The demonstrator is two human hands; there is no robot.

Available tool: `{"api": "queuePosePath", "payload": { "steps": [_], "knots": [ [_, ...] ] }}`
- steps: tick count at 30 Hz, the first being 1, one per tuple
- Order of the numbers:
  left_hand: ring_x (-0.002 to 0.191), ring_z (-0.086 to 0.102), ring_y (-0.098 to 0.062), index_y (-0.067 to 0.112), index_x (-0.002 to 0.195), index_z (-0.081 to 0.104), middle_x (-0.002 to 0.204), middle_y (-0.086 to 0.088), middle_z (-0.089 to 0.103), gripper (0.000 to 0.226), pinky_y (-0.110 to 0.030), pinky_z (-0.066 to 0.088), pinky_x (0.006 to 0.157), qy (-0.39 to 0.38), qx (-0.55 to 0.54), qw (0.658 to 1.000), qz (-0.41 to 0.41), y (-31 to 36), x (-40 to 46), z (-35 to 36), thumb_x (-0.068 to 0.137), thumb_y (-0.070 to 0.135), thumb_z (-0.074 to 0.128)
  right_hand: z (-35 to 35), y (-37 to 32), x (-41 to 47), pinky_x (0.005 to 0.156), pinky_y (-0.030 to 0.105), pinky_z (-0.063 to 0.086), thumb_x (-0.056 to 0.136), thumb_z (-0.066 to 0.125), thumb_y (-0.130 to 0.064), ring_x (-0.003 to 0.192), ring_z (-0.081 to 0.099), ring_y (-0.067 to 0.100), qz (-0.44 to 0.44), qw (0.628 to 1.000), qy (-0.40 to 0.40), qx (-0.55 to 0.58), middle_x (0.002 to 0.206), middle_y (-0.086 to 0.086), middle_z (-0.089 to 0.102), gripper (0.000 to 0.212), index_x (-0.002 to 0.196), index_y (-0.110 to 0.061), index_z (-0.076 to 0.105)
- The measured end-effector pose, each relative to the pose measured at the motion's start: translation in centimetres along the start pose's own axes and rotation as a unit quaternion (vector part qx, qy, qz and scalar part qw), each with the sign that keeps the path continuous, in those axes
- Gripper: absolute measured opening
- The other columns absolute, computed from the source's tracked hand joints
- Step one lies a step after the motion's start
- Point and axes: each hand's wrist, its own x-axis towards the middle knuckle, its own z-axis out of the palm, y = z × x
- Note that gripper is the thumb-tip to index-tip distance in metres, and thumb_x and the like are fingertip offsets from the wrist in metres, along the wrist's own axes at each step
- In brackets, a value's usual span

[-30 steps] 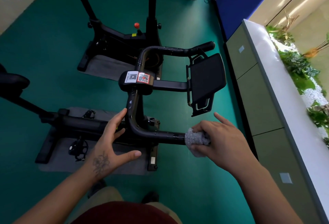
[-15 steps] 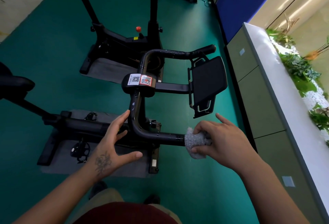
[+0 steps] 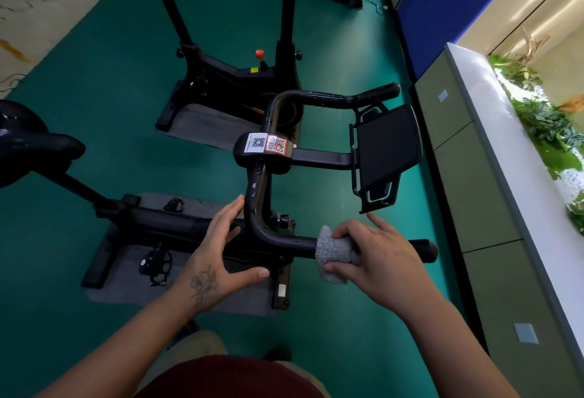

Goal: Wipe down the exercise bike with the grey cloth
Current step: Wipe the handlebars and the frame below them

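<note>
The black exercise bike [image 3: 271, 239] stands below me, its handlebar looping from a hub with two QR stickers [image 3: 267, 144] to a tablet holder [image 3: 384, 157]. My right hand [image 3: 382, 258] grips the grey cloth [image 3: 335, 254], which is wrapped around the near handlebar arm. The bar's end cap [image 3: 426, 250] shows past my hand on the right. My left hand [image 3: 218, 258] hovers open at the bend of the bar, fingers spread, thumb under the tube and fingertips close to the upright part. The saddle [image 3: 28, 148] sits at far left.
A second black bike [image 3: 234, 75] with a red knob stands behind on its grey mat. Grey-green cabinets [image 3: 493, 214] with a white top line the right side, plants beyond them. Green floor surrounds the bikes; more equipment sits at the top.
My right hand has slid the cloth a little left along the near handlebar arm, so the end cap now shows. The left hand has kept its place by the bend.
</note>
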Motion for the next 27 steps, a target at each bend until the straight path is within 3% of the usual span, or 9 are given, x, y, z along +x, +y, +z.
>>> {"api": "queuePosePath", "payload": {
  "steps": [5,8,11,17,20,23,27],
  "knots": [
    [0.157,0.033,-0.006,0.048,0.167,0.02,0.173,0.021,0.023,0.12,-0.051,0.039,0.126,0.001,-0.017,1.0,-0.011,-0.4,0.3,-0.2,0.073,0.062,0.092,-1.4,1.5,-0.6,0.129,0.036,0.023,0.072,0.08,-0.065,0.083,0.068,0.003,0.028,0.999,-0.013,-0.037,0.082,-0.024,0.058,0.049,0.106,-0.041,0.054],
    [0.156,0.036,-0.008,0.051,0.166,0.02,0.172,0.023,0.023,0.12,-0.052,0.04,0.125,0.001,-0.016,1.0,-0.015,-0.6,0.6,-0.6,0.071,0.064,0.093,-1.3,1.3,-0.4,0.127,0.035,0.03,0.071,0.082,-0.063,0.083,0.068,0.005,0.034,0.999,-0.014,-0.038,0.081,-0.025,0.055,0.049,0.105,-0.039,0.055],
    [0.157,0.035,-0.008,0.052,0.166,0.019,0.172,0.026,0.023,0.121,-0.052,0.039,0.125,-0.001,-0.011,1.0,-0.017,-0.9,1.1,-1.5,0.07,0.066,0.092,-0.8,0.5,0.2,0.125,0.035,0.032,0.073,0.082,-0.063,0.089,0.068,0.008,0.037,0.999,-0.019,-0.03,0.087,-0.021,0.063,0.049,0.105,-0.038,0.054],
    [0.156,0.035,-0.005,0.051,0.166,0.02,0.171,0.029,0.023,0.121,-0.046,0.039,0.127,-0.015,-0.006,1.0,-0.015,-1.5,2.1,-2.0,0.069,0.063,0.093,0.6,-3.1,1.7,0.126,0.025,0.021,0.077,0.082,-0.06,0.102,0.061,0.008,0.035,0.999,-0.014,0.023,0.105,-0.016,0.07,0.05,0.111,-0.036,0.053],
    [0.153,0.04,-0.009,0.056,0.164,0.023,0.17,0.029,0.025,0.121,-0.049,0.042,0.124,-0.005,-0.005,1.0,-0.02,-1.6,2.7,-1.8,0.066,0.067,0.093,0.5,-3.3,1.5,0.109,0.018,0.026,0.079,0.081,-0.061,0.096,0.046,-0.002,0.033,0.999,-0.007,0.037,0.102,-0.026,0.06,0.05,0.113,-0.036,0.056],
    [0.151,0.044,-0.009,0.052,0.163,0.029,0.169,0.024,0.032,0.116,-0.049,0.042,0.123,0.0,-0.023,1.0,-0.017,-1.6,3.5,-1.7,0.067,0.066,0.093,-0.3,-2.5,0.8,0.089,0.012,0.022,0.077,0.083,-0.059,0.1,0.047,0.004,0.03,0.999,-0.005,0.04,0.096,-0.028,0.056,0.047,0.112,-0.037,0.06],
    [0.152,0.044,-0.011,0.035,0.165,0.037,0.166,0.014,0.039,0.111,-0.045,0.042,0.124,0.011,-0.025,1.0,0.01,-2.1,4.4,-1.4,0.072,0.055,0.094,-1.2,-1.1,0.0,0.083,0.011,0.021,0.072,0.081,-0.063,0.083,0.046,-0.001,0.053,0.998,-0.004,0.018,0.086,-0.03,0.048,0.047,0.108,-0.039,0.061]
  ]
}}
